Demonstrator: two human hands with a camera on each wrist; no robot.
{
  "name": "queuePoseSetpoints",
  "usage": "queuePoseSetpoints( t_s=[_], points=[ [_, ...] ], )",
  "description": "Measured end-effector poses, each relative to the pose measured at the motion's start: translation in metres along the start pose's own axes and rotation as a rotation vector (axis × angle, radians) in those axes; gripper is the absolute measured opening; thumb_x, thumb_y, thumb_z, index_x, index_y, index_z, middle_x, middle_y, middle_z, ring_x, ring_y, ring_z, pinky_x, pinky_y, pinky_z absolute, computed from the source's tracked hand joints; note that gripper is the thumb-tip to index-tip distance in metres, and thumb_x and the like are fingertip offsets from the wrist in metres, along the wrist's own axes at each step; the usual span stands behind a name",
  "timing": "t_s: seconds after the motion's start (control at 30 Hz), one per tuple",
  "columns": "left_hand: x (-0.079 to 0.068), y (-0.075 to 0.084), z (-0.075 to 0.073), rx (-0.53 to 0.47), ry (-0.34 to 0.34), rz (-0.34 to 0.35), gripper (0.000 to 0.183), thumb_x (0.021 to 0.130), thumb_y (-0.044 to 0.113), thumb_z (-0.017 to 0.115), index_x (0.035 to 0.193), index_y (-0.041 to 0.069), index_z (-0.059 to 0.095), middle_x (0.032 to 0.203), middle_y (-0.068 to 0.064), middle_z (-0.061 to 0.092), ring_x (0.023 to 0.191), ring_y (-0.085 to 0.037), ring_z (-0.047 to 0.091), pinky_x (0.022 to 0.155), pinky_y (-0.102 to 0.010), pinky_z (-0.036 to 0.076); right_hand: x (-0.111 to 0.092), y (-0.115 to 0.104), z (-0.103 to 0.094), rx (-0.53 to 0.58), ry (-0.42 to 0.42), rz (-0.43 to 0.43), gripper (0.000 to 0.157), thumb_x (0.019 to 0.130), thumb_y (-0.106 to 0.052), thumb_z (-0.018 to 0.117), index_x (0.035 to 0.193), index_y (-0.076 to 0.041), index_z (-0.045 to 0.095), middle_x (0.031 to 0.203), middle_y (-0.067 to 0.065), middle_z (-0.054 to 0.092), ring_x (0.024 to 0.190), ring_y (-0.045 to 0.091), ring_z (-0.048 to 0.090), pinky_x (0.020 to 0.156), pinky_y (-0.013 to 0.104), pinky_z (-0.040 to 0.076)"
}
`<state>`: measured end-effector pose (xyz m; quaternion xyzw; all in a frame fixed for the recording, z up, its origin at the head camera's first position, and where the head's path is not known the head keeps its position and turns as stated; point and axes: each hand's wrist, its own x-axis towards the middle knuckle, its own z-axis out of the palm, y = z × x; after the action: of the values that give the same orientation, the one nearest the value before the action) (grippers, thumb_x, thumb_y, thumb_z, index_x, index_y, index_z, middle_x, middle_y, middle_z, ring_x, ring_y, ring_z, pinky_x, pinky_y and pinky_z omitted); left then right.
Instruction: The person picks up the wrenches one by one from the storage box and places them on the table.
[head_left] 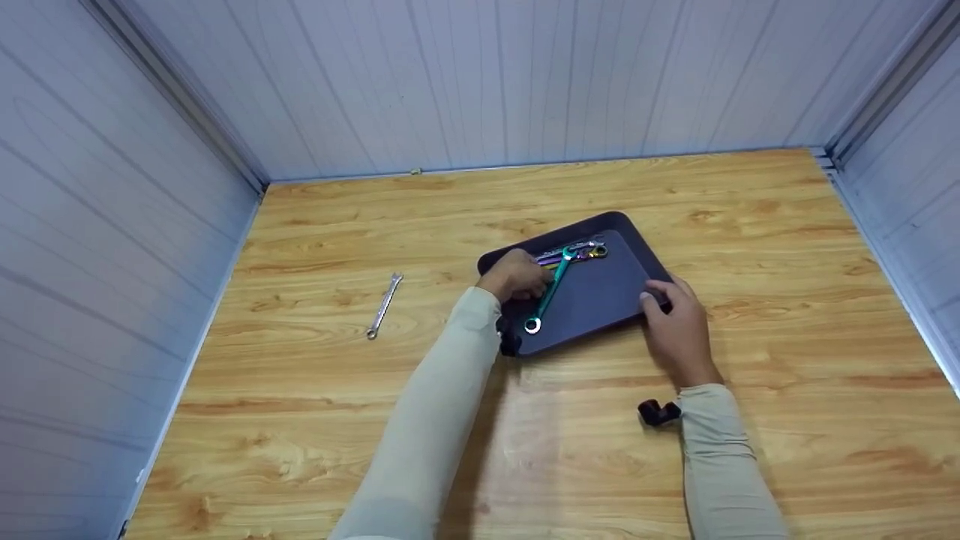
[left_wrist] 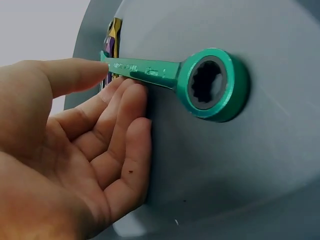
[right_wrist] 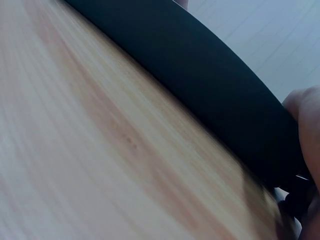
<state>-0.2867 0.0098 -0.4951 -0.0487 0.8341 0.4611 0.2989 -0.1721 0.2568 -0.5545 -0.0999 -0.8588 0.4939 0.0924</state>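
Observation:
My left hand is inside a dark grey tray, pinching a green ratcheting combination wrench by its handle. In the left wrist view the thumb lies along one side of the green handle, with curled fingers at the other; the ring end points away from the palm. Beyond it, at the tray's far side, lie other wrenches in silver, purple and gold, partly covered by the hand. My right hand grips the tray's right corner, thumb over the rim. Only an edge of that hand shows in the right wrist view.
A silver combination wrench lies on the wood-grain table, left of the tray. Pale panel walls stand behind and at both sides. A black wrist camera sticks out from the right sleeve.

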Motion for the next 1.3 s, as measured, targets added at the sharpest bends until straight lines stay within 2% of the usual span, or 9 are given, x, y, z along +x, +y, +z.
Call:
queuePoseSetpoints(
  t_s=[0.13, 0.37, 0.47, 0.77, 1.13, 1.3],
  points=[
    [0.0029, 0.0013, -0.0003, 0.011, 0.002, -0.012, 0.017, 0.092, 0.015, 0.071, 0.077, 0.007, 0.067, 0.073, -0.005, 0.067, 0.066, -0.015, 0.061, 0.063, -0.029, 0.05, 0.0003, -0.0015, -0.0008, 0.002, -0.001, 0.003, 0.042, 0.101, -0.033, 0.058, 0.131, -0.005, 0.064, 0.155, 0.018, 0.037, 0.144, 0.036, 0.032, 0.118, 0.048, 0.022],
    [0.008, -0.0005, 0.0003, -0.043, 0.018, -0.039, 0.017, 0.089, 0.012, 0.073, 0.074, 0.007, 0.068, 0.068, -0.005, 0.067, 0.062, -0.015, 0.063, 0.059, -0.029, 0.051, 0.0, -0.0001, -0.0007, 0.007, -0.004, -0.018, 0.042, 0.101, -0.032, 0.058, 0.131, -0.003, 0.064, 0.153, 0.019, 0.04, 0.143, 0.037, 0.032, 0.117, 0.05, 0.023],
    [0.0087, -0.0008, 0.0011, -0.025, 0.023, -0.037, 0.017, 0.089, 0.014, 0.075, 0.074, 0.007, 0.07, 0.067, -0.004, 0.067, 0.061, -0.015, 0.063, 0.057, -0.028, 0.051, 0.0004, 0.0, -0.0003, 0.008, 0.003, -0.021, 0.041, 0.101, -0.031, 0.059, 0.131, -0.003, 0.064, 0.153, 0.019, 0.04, 0.143, 0.037, 0.033, 0.117, 0.049, 0.023],
    [0.0072, 0.0002, 0.0024, 0.196, 0.047, -0.005, 0.023, 0.083, 0.027, 0.083, 0.071, 0.01, 0.073, 0.067, -0.001, 0.068, 0.06, -0.015, 0.06, 0.055, -0.029, 0.048, 0.0009, 0.0005, 0.0017, 0.013, 0.007, -0.003, 0.04, 0.101, -0.031, 0.059, 0.13, -0.004, 0.065, 0.153, 0.018, 0.04, 0.143, 0.035, 0.033, 0.118, 0.047, 0.022],
    [0.0012, -0.0013, 0.0033, 0.278, 0.08, 0.044, 0.023, 0.083, 0.031, 0.083, 0.074, 0.011, 0.075, 0.071, -0.001, 0.071, 0.065, -0.016, 0.065, 0.059, -0.03, 0.048, 0.0036, 0.0002, 0.0041, 0.015, 0.003, 0.001, 0.039, 0.1, -0.03, 0.06, 0.13, -0.005, 0.065, 0.154, 0.017, 0.039, 0.143, 0.035, 0.032, 0.119, 0.046, 0.021],
    [0.001, -0.0004, 0.0034, 0.401, 0.094, 0.042, 0.028, 0.082, 0.039, 0.08, 0.071, 0.014, 0.076, 0.07, 0.002, 0.071, 0.063, -0.014, 0.061, 0.06, -0.032, 0.045, 0.0037, 0.0014, 0.0044, 0.004, 0.013, -0.031, 0.04, 0.101, -0.032, 0.059, 0.129, -0.004, 0.065, 0.152, 0.019, 0.041, 0.142, 0.036, 0.035, 0.118, 0.047, 0.023]
  ],
)
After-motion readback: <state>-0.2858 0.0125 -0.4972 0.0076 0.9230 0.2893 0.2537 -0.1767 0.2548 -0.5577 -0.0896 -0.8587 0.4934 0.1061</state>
